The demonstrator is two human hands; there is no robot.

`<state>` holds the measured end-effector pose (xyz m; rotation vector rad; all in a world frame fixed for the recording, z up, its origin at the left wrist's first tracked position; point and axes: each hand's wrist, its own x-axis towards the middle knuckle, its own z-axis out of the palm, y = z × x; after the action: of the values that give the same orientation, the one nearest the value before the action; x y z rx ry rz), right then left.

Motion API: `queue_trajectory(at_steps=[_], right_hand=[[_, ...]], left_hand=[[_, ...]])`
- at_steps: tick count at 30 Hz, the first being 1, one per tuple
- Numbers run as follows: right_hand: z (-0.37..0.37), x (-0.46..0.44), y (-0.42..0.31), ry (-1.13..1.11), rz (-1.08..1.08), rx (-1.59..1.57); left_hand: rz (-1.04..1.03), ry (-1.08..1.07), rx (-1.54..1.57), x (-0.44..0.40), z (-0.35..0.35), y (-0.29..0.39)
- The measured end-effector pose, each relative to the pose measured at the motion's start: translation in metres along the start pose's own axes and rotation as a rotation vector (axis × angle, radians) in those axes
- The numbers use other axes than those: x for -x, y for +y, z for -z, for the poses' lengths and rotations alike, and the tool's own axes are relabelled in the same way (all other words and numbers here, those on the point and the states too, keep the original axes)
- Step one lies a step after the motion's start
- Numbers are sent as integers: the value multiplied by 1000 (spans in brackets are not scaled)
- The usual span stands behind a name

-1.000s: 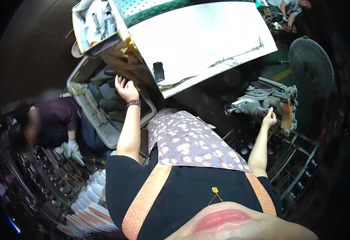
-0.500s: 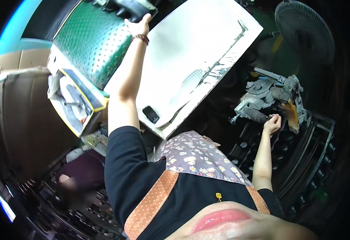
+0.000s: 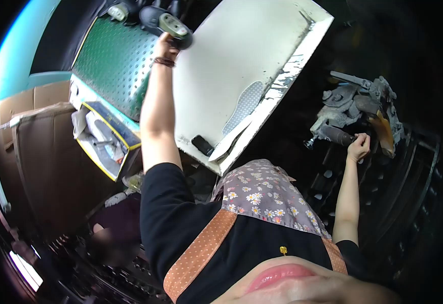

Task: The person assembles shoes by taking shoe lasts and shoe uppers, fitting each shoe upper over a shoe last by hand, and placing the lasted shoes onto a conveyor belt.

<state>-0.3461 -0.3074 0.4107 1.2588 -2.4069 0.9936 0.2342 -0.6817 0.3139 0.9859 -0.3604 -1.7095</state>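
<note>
My left hand [image 3: 167,49] reaches far forward and is closed on a dark shoe [image 3: 153,19], over the line where the green dimpled mat meets the white tabletop. A pale greenish part with holes shows on the shoe. More dark shoes [image 3: 121,12] stand past it at the top edge, one with a similar pale part. At the right my right hand [image 3: 359,147] is closed at the narrow end of a dark cylinder [image 3: 337,135] on a grimy metal machine [image 3: 361,104]. What its fingers grip is too dark to make out.
On the white table [image 3: 206,76] lie a grey insole-shaped sheet [image 3: 243,107], a white strip [image 3: 226,148] and a phone-like black object [image 3: 201,145]. Left are the green mat [image 3: 112,63], a yellow-edged bin [image 3: 102,139] and cardboard [image 3: 44,167]. A dark-clothed person [image 3: 120,228] is at lower left.
My left hand has drawn the shoe slightly back and turned it, so its pale holed part shows. My right hand stays by the machine. The whole view has shifted a little.
</note>
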Motion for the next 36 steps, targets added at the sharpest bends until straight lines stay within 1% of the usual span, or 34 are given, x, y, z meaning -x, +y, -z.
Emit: queue_trajectory(at_steps=[2, 6, 7, 9, 10, 11, 12, 13, 14, 15, 16, 17, 19, 21, 22, 23, 24, 25, 26, 27, 28, 29, 30, 31, 32, 33, 34, 35, 36], right_hand=[[-2, 1, 4, 1, -10, -9], [-10, 2, 15, -11, -76, -114], [-10, 4, 13, 0, -14, -83], [-11, 1, 8, 19, 30, -10], [-13, 2, 0, -1, -50, -93], [-15, -1, 3, 20, 1, -22], [-13, -1, -3, 32, 37, 167], [-17, -9, 5, -12, -36, 81], [-13, -4, 20, -41, 4, 67], [-6, 0, 1, -69, -48, 137], [0, 6, -16, -56, -151, 273], [1, 8, -15, -42, -173, 257], [0, 16, -30, 86, 5, 441], [-36, 22, -28, -94, 336, 58], [-42, 47, -58, -291, 443, -129], [-43, 89, -103, -487, 544, -312], [-44, 118, -151, -1001, 107, -537], [-26, 147, -201, -1283, -96, -462], [-13, 167, -230, -1511, -175, -509], [-10, 176, -248, -1709, -240, -540], [-9, 178, -259, -1924, -296, -653], [-5, 182, -269, -2139, -357, -766], [13, 190, -289, -2240, -320, -822], [33, 193, -312, -2338, -285, -881], [55, 199, -331, -2421, -313, -987], [49, 194, -318, -2367, -106, -892], [44, 190, -305, -2302, 89, -787], [55, 195, -308, -2474, -303, -1068], [48, 196, -300, -2354, -306, -913]], left_hand=[[52, -49, 184, 52, 7, -29], [30, -262, 358, 166, 26, -107], [29, -360, 452, 196, 28, -124], [41, -322, 503, 242, 39, -158], [49, -317, 514, 263, 47, -177], [66, -333, 553, 293, 42, -180], [125, -348, 538, 303, 61, -210], [112, -327, 585, 336, 54, -201], [147, -296, 553, 359, 66, -223], [112, -322, 650, 384, 65, -218], [75, -351, 658, 404, 70, -222], [43, -381, 655, 418, 71, -227], [6, -320, 638, 441, 68, -233], [-161, -373, 603, 443, 69, -246], [-181, -366, 567, 450, 70, -239], [-195, -360, 529, 456, 68, -228], [-267, -383, 420, 453, 63, -208], [-330, -369, 259, 461, 60, -186], [-419, -338, 134, 464, 52, -168], [-560, -290, -81, 470, 45, -148], [-723, -230, -365, 472, 40, -134], [-649, -221, -468, 486, 34, -112], [-734, -284, -464, 487, 31, -100], [-883, -189, -790, 484, 20, -79], [-1008, -26, -961, 487, 16, -71], [-1129, 143, -1125, 486, 12, -66], [-1053, 96, -989, 474, 11, -72], [-887, -107, -561, 480, 9, -74], [-851, -227, -407, 474, 3, -85]])
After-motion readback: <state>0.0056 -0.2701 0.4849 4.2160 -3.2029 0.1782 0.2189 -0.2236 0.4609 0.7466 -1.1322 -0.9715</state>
